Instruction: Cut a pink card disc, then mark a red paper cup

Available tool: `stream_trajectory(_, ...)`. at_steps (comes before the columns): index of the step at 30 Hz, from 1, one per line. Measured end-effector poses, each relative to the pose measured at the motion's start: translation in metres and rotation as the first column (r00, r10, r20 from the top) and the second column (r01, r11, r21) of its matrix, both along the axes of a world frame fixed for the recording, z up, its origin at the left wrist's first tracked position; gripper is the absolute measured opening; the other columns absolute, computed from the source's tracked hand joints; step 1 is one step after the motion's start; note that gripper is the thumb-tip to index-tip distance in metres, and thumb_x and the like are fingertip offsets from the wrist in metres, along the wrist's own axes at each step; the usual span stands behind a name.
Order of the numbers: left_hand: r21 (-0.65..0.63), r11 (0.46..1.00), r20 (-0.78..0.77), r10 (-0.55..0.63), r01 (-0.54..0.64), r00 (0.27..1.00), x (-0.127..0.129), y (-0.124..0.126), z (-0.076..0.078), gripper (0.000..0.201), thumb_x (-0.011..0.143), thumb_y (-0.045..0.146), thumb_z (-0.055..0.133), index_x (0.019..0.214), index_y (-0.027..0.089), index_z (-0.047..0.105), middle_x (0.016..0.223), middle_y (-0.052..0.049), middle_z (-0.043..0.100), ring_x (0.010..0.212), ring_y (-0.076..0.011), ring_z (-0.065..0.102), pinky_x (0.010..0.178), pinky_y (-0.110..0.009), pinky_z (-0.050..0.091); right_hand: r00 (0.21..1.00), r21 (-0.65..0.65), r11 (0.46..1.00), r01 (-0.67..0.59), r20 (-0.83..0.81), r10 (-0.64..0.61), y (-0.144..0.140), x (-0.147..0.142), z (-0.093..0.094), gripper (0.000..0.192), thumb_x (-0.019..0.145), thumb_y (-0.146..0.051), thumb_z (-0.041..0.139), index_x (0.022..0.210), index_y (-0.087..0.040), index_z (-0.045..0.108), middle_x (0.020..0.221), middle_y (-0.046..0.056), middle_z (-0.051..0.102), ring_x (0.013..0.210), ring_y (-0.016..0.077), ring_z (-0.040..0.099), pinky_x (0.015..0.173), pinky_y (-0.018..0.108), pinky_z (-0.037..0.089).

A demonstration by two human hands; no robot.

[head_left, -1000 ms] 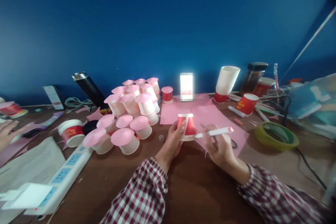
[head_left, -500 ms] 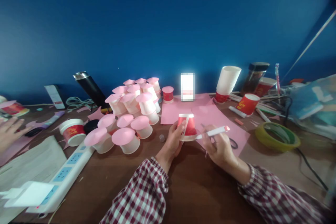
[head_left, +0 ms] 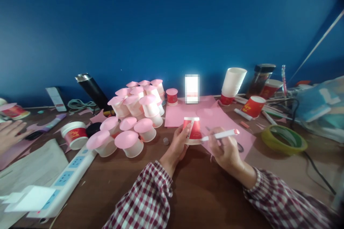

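Her left hand grips an upturned red paper cup on the pink paper; the right hand clasps a white marker, its tip hidden behind the cup.

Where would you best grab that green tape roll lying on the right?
Probably by its rim: the green tape roll lies flat on the table, open ring facing up. Come from above, one finger inside the hole, thumb outside. Its near edge looks free; a cable runs beside it.
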State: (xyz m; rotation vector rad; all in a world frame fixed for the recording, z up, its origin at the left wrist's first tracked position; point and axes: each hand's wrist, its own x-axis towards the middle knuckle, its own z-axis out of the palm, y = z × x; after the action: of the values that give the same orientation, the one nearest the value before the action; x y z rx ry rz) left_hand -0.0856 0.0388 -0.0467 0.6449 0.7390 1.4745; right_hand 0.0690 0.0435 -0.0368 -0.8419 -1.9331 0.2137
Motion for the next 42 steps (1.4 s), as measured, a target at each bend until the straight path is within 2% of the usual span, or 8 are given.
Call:
stream_trajectory(6, -0.001, 1.0, -0.003, -0.007, 0.007, 1.0, 0.0004, -0.0009, 0.0016, 0.026, 0.071, 0.036, 0.071, 0.082, 0.013, 0.065, 0.076, -0.005, 0.067, 0.067, -0.0145, 0.06, 0.066, -0.027, 0.045, 1.0, -0.017, 0.999, 0.027, 0.011, -0.027, 0.001, 0.0003, -0.0015, 0.008, 0.09, -0.021, 0.045, 0.084, -0.019, 0.05, 0.07, 0.002, 0.059, 0.057, 0.0141, 0.056, 0.054, 0.025, 0.044)
stream_trajectory(19, 0.056, 0.998, -0.006, 0.007, -0.007, 1.0, -0.0022, -0.0003, -0.0003, 0.024, 0.076, 0.034, 0.066, 0.089, 0.014, 0.064, 0.081, -0.005, 0.066, 0.074, -0.0162, 0.061, 0.071, -0.028, 0.046, 1.0, 0.056, 0.998, -0.012, 0.022, 0.011, 0.0012, -0.0011, 0.0001, 0.007, 0.089, -0.019, 0.045, 0.084, -0.02, 0.05, 0.07, 0.002, 0.06, 0.058, 0.0147, 0.056, 0.056, 0.025, 0.044)
stream_trajectory(31, 0.057, 0.998, -0.032, 0.0, 0.002, 0.999, -0.0003, -0.0002, 0.0, 0.026, 0.076, 0.035, 0.066, 0.09, 0.013, 0.064, 0.084, -0.007, 0.067, 0.077, -0.0183, 0.062, 0.074, -0.031, 0.046, 1.0, -0.002, 1.0, 0.022, 0.01, -0.022, 0.0037, 0.0012, -0.0059, 0.008, 0.09, -0.021, 0.045, 0.084, -0.02, 0.049, 0.07, 0.002, 0.058, 0.059, 0.0145, 0.055, 0.057, 0.026, 0.042)
stream_trajectory(42, 0.08, 0.997, 0.021, 0.014, -0.015, 1.0, -0.0008, 0.0024, -0.0051, 0.022, 0.078, 0.034, 0.065, 0.087, 0.014, 0.064, 0.08, -0.004, 0.066, 0.073, -0.0157, 0.061, 0.071, -0.028, 0.046, 1.0, -0.005, 1.0, -0.005, 0.021, 0.005, 0.0033, 0.0001, -0.0027, 0.009, 0.09, -0.02, 0.044, 0.083, -0.02, 0.05, 0.068, 0.001, 0.058, 0.057, 0.0139, 0.055, 0.056, 0.026, 0.043)
